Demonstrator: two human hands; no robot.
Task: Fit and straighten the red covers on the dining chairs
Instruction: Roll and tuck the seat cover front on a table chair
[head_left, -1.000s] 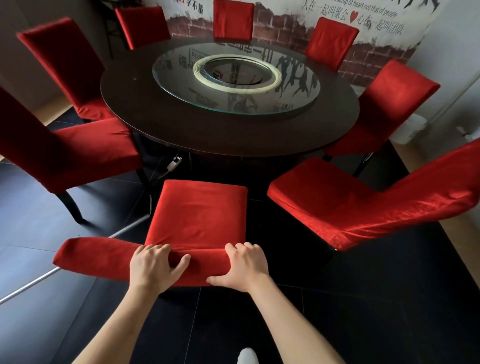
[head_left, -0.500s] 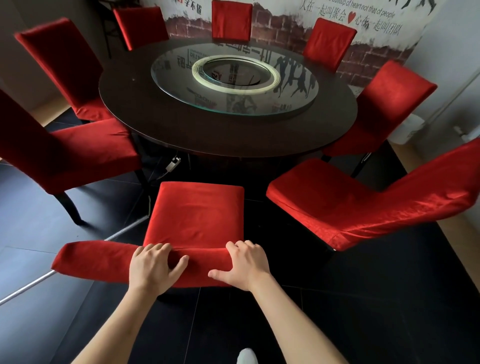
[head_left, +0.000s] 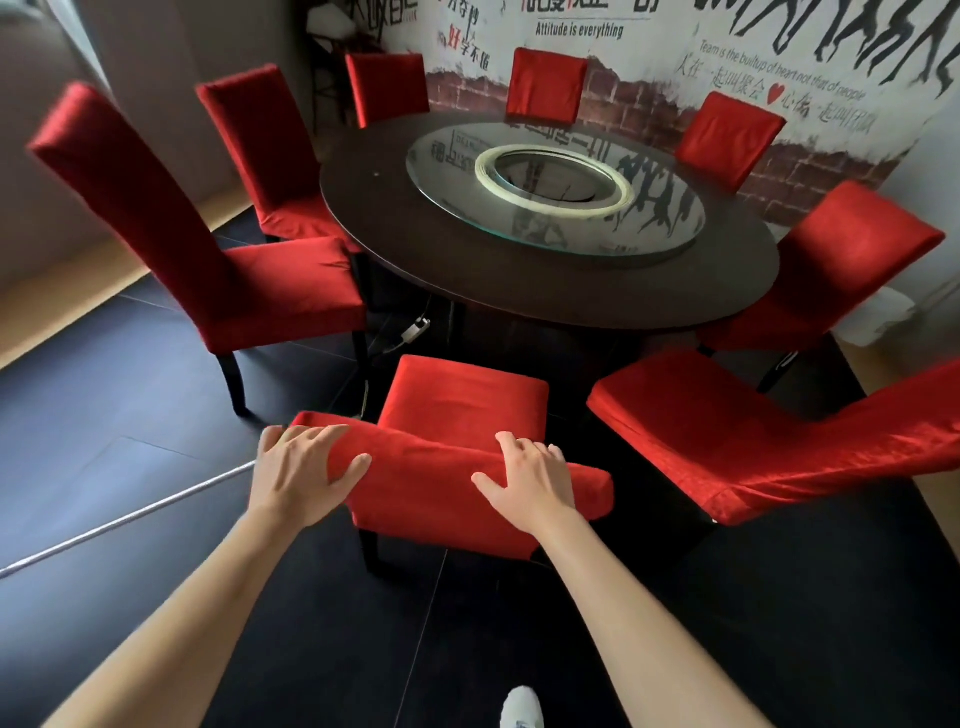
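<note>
- At the very bottom of the frame, the tip of a white shoe (head_left: 522, 707) stood on the dark floor (head_left: 130, 519).
- Two bare arms reached up from the bottom toward the nearest chair (head_left: 467, 410), in the lower middle of the frame.
- The left hand (head_left: 301, 470) lay on the left end of the chair's back top, over the red cover (head_left: 447, 499). Its fingers (head_left: 311, 439) were spread, with the thumb out to the right on the cloth.
- The right hand (head_left: 530, 480) lay on the back top nearer the right end. Its fingers were spread too and bent over the front edge of the cover.
- The cover was on the chair, and it looked bunched between the two hands.
- More red chairs stood around, one at the right (head_left: 753, 447) and one at the left (head_left: 218, 260).
- Past the near chair was a round dark tabletop (head_left: 467, 270) with a glass turning plate (head_left: 556, 187) on it.
- At the top of the frame, a wall (head_left: 779, 78) had words and brick pictures on it.
</note>
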